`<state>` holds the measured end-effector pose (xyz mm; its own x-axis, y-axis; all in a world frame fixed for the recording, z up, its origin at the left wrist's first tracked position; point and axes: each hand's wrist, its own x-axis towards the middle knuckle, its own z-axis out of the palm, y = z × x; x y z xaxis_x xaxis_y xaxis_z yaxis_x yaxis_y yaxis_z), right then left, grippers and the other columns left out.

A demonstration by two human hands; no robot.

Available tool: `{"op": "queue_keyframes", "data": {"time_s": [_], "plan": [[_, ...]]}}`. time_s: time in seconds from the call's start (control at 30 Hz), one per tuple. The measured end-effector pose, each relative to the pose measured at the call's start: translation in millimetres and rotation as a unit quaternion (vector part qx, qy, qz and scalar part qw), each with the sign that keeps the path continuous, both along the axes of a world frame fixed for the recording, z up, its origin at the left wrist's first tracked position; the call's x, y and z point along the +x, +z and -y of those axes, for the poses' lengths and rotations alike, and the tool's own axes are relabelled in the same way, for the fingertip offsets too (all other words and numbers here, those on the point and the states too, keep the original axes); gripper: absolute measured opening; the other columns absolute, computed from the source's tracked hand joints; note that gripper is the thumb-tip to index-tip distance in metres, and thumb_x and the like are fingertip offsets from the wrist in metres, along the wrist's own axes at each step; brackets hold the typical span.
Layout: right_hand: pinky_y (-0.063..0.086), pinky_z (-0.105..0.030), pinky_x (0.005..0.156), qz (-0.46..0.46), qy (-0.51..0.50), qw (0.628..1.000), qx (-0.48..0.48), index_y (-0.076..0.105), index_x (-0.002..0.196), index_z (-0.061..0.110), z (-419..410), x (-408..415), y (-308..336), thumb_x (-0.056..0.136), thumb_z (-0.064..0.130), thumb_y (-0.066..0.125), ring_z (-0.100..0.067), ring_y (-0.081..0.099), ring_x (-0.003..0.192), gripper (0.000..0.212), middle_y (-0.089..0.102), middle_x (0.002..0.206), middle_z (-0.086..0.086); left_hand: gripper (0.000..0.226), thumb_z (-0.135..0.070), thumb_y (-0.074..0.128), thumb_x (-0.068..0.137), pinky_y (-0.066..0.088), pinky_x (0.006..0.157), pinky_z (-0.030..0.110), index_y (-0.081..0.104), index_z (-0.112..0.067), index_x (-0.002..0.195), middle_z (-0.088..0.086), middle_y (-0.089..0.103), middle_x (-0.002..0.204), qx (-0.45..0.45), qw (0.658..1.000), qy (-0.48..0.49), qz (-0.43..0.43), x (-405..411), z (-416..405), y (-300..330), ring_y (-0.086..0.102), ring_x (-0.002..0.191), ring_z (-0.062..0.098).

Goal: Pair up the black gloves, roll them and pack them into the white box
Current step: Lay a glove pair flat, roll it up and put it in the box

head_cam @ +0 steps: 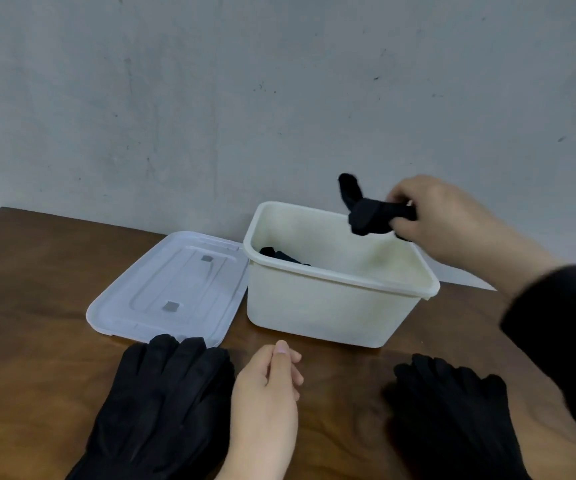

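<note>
From the head camera, the right hand (432,216) pinches one rolled black fabric glove bundle (371,213) above the open white plastic box (331,306), where one more black bundle (281,256) lies inside. The left hand (265,403) rests loosely curled, holding nothing, on the brown wooden table (37,306) between two flat black glove piles (161,403) (452,417). One translucent lid (172,285) lies beside the box.

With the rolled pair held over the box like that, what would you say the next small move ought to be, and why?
Probably lower the right hand and let go: it holds the rolled gloves above the open white box, where another black bundle already lies. The left hand holds nothing, beside the flat gloves on the table.
</note>
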<state>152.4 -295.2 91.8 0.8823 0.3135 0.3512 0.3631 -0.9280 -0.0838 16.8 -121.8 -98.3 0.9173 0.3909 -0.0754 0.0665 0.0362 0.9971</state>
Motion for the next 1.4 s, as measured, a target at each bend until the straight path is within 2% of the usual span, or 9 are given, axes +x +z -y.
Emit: {"op": "queue_keyframes", "data": {"time_s": [0.23, 0.4, 0.57, 0.8, 0.93, 1.07, 1.13, 1.23, 1.4], "plan": [[0.049, -0.037, 0.068, -0.109, -0.015, 0.973, -0.204, 0.052, 0.097, 0.018, -17.1, 82.6, -59.3, 0.086, 0.017, 0.061, -0.025, 0.057, 0.082, 0.014, 0.057, 0.098, -0.004, 0.04, -0.029, 0.046, 0.102, 0.045, 0.051, 0.024, 0.067, -0.013, 0.072, 0.001, 0.061, 0.053, -0.017, 1.0, -0.001, -0.015, 5.4, 0.2, -0.2, 0.054, 0.047, 0.011], [0.049, -0.035, 0.073, -0.148, -0.017, 0.954, -0.262, 0.051, 0.102, 0.019, -23.5, 103.6, -77.3, 0.088, 0.019, 0.06, -0.024, 0.058, 0.088, 0.016, 0.058, 0.101, -0.001, 0.039, -0.031, 0.045, 0.101, 0.046, 0.053, 0.021, 0.067, -0.013, 0.074, 0.0, 0.06, 0.053, -0.02, 0.999, -0.014, -0.025, 10.5, -1.8, -1.1, 0.055, 0.048, 0.01], [0.033, -0.022, 0.058, -0.226, -0.013, 0.933, -0.281, 0.057, 0.092, 0.015, -28.0, 104.6, -91.7, 0.087, 0.006, 0.058, -0.021, 0.049, 0.081, 0.01, 0.052, 0.082, 0.005, 0.039, -0.032, 0.046, 0.101, 0.046, 0.052, 0.018, 0.066, -0.014, 0.073, -0.001, 0.061, 0.054, -0.015, 1.0, -0.012, -0.023, 11.8, -1.2, -4.4, 0.057, 0.05, 0.011], [0.05, -0.029, 0.07, -0.207, 0.0, 0.963, -0.174, 0.069, 0.088, 0.016, -29.2, 84.0, -57.2, 0.094, 0.02, 0.05, -0.021, 0.066, 0.08, 0.021, 0.072, 0.084, 0.005, 0.04, -0.033, 0.046, 0.101, 0.046, 0.052, 0.02, 0.067, -0.016, 0.072, 0.001, 0.063, 0.056, -0.002, 1.0, -0.005, -0.006, 10.4, -0.2, -3.5, 0.057, 0.049, 0.01], [0.054, -0.032, 0.069, -0.041, 0.051, 0.996, 0.056, 0.068, 0.084, 0.021, -35.0, 19.6, -35.0, 0.097, 0.028, 0.051, -0.015, 0.066, 0.069, 0.021, 0.069, 0.071, 0.006, 0.04, -0.036, 0.046, 0.101, 0.048, 0.054, 0.022, 0.068, -0.018, 0.073, 0.001, 0.065, 0.06, -0.003, 1.0, -0.014, -0.001, 6.2, -0.6, -3.9, 0.059, 0.053, 0.011], [0.05, -0.029, 0.07, 0.08, 0.12, 0.961, 0.234, 0.066, 0.087, 0.024, -42.7, -81.0, -81.5, 0.098, 0.024, 0.055, -0.003, 0.062, 0.078, 0.015, 0.066, 0.082, 0.01, 0.051, -0.048, 0.038, 0.101, 0.05, 0.059, 0.025, 0.068, -0.018, 0.072, 0.002, 0.066, 0.064, 0.008, 0.999, -0.03, 0.007, -2.0, 2.0, 2.7, 0.06, 0.056, 0.01], [0.051, -0.024, 0.079, 0.054, 0.113, 0.959, 0.254, 0.066, 0.102, 0.027, -46.6, -125.2, -128.3, 0.099, 0.026, 0.049, -0.002, 0.061, 0.092, 0.017, 0.063, 0.098, 0.015, 0.061, -0.054, 0.032, 0.1, 0.047, 0.061, 0.031, 0.062, -0.014, 0.065, 0.007, 0.062, 0.061, 0.022, 0.999, -0.045, 0.013, -8.6, 5.7, 6.7, 0.057, 0.056, 0.013], [0.048, -0.019, 0.091, -0.038, 0.089, 0.955, 0.28, 0.059, 0.126, 0.033, -47.3, -160.9, -181.3, 0.103, 0.021, 0.046, 0.004, 0.058, 0.107, 0.03, 0.06, 0.112, 0.023, 0.059, -0.052, 0.034, 0.101, 0.038, 0.055, 0.022, 0.051, -0.016, 0.059, -0.002, 0.052, 0.053, 0.055, 0.992, -0.11, 0.021, -15.4, 9.6, 9.7, 0.049, 0.052, 0.008], [0.051, -0.019, 0.086, -0.068, 0.075, 0.96, 0.261, 0.064, 0.118, 0.03, -22.1, -181.0, -184.4, 0.103, 0.019, 0.046, 0.003, 0.06, 0.097, 0.026, 0.063, 0.102, 0.021, 0.045, -0.045, 0.044, 0.101, 0.045, 0.063, 0.025, 0.059, -0.02, 0.067, -0.001, 0.062, 0.065, 0.218, 0.953, -0.203, 0.05, -28.8, 14.9, 4.0, 0.056, 0.06, 0.006]]}}
